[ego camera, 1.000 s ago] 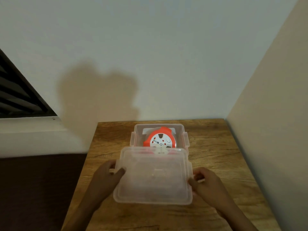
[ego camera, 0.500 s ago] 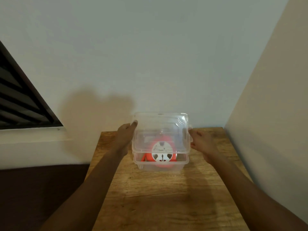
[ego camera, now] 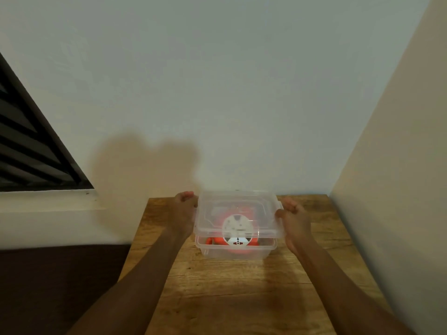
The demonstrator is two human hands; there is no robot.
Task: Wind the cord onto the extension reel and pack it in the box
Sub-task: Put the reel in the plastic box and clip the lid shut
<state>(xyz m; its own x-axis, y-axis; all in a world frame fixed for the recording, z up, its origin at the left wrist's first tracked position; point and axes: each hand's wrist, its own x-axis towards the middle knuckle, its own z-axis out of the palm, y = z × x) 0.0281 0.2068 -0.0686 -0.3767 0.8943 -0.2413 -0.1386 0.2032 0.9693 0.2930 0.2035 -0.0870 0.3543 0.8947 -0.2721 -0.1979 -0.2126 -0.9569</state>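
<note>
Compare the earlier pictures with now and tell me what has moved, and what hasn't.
The clear plastic lid, held near the table's front edge a second ago, has been carried away from the person and now sits tilted over the clear plastic box, its near edge raised. The left hand and right hand still grip its two ends. The orange and white cord reel stays inside the box on the wooden table.

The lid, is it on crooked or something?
Yes. The lid is tilted over the box, its near edge raised, leaving a gap that shows the orange reel. Left hand and right hand hold its ends; it isn't closed yet.
</note>
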